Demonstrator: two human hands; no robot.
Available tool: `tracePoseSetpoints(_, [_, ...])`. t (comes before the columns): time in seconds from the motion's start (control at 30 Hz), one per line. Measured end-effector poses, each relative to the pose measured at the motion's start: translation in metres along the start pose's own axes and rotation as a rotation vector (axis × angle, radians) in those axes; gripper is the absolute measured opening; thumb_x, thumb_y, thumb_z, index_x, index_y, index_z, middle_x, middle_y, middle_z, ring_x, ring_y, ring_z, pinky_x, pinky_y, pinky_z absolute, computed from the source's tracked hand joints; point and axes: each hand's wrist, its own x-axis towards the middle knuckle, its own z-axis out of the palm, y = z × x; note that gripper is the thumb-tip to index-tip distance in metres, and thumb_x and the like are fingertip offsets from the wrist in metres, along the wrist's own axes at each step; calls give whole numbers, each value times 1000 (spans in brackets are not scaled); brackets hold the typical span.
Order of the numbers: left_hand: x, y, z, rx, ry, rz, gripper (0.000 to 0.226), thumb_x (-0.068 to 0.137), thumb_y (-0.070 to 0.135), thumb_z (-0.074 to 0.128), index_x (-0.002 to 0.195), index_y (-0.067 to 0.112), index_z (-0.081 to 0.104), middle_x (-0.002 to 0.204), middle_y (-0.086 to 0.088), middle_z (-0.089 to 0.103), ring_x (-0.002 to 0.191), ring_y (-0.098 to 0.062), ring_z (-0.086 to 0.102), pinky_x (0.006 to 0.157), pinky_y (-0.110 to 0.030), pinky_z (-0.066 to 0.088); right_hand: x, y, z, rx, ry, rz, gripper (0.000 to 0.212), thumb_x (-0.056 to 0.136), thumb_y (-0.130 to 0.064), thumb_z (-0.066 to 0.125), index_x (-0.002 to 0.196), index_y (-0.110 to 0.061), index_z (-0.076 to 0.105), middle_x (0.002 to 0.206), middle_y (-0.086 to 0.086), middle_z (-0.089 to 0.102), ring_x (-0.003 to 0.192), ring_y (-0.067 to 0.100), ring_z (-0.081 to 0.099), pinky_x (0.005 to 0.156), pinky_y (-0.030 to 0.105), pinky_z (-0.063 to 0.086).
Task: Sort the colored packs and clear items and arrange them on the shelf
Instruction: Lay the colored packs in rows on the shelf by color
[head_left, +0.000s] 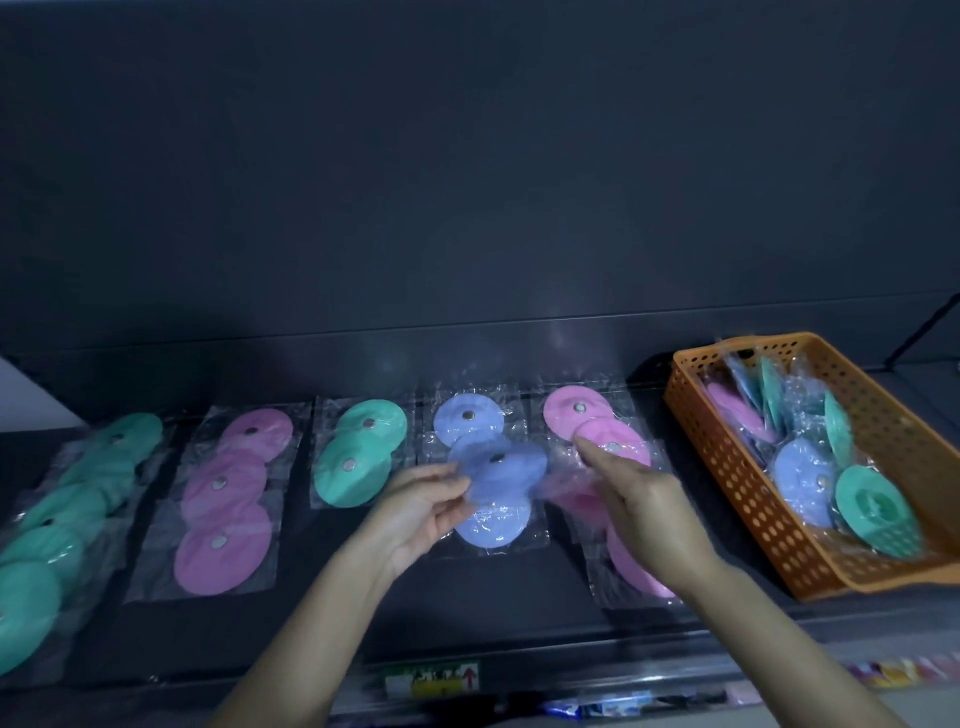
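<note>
Round coloured discs in clear plastic packs lie in columns on a dark shelf. Both hands hold one blue pack just above the blue column. My left hand pinches its left edge. My right hand grips the crinkled plastic at its right side, over the pink column, partly hiding it. Left of these lie a green column, a purple-pink column and a green row at the far left.
An orange perforated basket stands at the right end of the shelf with several mixed pink, blue and green packs inside. A dark back wall rises behind the shelf. A label strip runs along the shelf's front edge.
</note>
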Motion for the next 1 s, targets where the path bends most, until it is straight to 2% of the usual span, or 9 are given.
tracePoseSetpoints(0.07, [-4, -2, -10, 39, -24, 13, 24, 83, -10, 59, 106, -5, 59, 85, -15, 70, 73, -23, 68, 60, -28, 57, 2, 7, -7, -6, 117, 137, 38, 76, 8, 65, 113, -1, 67, 80, 7, 74, 69, 0, 58, 72, 7, 43])
tracePoseSetpoints(0.13, [-10, -6, -17, 139, -59, 17, 23, 84, -9, 58, 107, -4, 60, 91, -15, 71, 78, -23, 70, 63, -28, 57, 5, 15, -12, 152, 186, 397, 25, 87, -1, 62, 104, -15, 71, 81, -2, 73, 68, 6, 63, 66, 23, 50])
tracePoseSetpoints(0.2, [-15, -13, -20, 235, -66, 9, 20, 85, -10, 57, 103, -4, 59, 94, -16, 70, 81, -25, 71, 65, -29, 57, 9, 21, -12, 353, 256, 566, 18, 90, -8, 60, 86, -23, 70, 71, -8, 68, 65, 4, 58, 60, 19, 45])
tracePoseSetpoints(0.27, [-19, -21, -20, 330, -41, 4, 18, 82, -12, 59, 100, -8, 57, 95, -17, 68, 83, -27, 70, 66, -32, 58, 12, 20, -11, 475, 264, 649, 13, 90, -11, 61, 83, -18, 70, 74, 11, 66, 67, 10, 54, 60, 26, 45])
tracePoseSetpoints(0.5, [-18, -38, -24, 629, 57, 59, 13, 86, 6, 65, 82, 2, 54, 76, -8, 55, 68, -18, 58, 62, -29, 57, 8, 9, -3, 578, 209, 699, 11, 89, -10, 62, 84, -15, 71, 83, 12, 70, 75, 15, 60, 71, 34, 51])
tracePoseSetpoints(0.63, [-15, -38, -28, 781, 129, 160, 17, 83, 7, 65, 77, -6, 55, 68, -15, 57, 56, -22, 58, 60, -39, 58, 6, 10, 0, 587, 207, 706, 13, 89, -11, 62, 86, 1, 66, 89, 30, 62, 74, 20, 53, 70, 41, 48])
tracePoseSetpoints(0.8, [-22, -33, -27, 1473, 355, 410, 30, 79, 38, 67, 77, 13, 51, 71, 0, 58, 65, -22, 58, 52, -33, 41, 6, 1, 2, 675, 234, 681, 11, 89, -7, 62, 84, -11, 71, 86, 18, 69, 76, 14, 57, 73, 35, 47])
tracePoseSetpoints(0.9, [-26, -26, -16, 1150, 283, 540, 32, 84, 40, 64, 76, 10, 54, 63, 3, 58, 57, -16, 55, 53, -32, 45, 12, -13, 7, 780, 185, 617, 23, 87, -3, 63, 81, -23, 75, 82, -2, 72, 74, 8, 61, 70, 24, 49])
tracePoseSetpoints(1.0, [-29, -13, -2, 375, 32, 98, 55, 85, 55, 52, 90, 1, 63, 75, -15, 71, 64, -21, 69, 53, -28, 54, 20, -34, 18, 927, 40, 475, 32, 83, 4, 64, 77, -24, 77, 84, -6, 74, 78, 6, 66, 72, 22, 53])
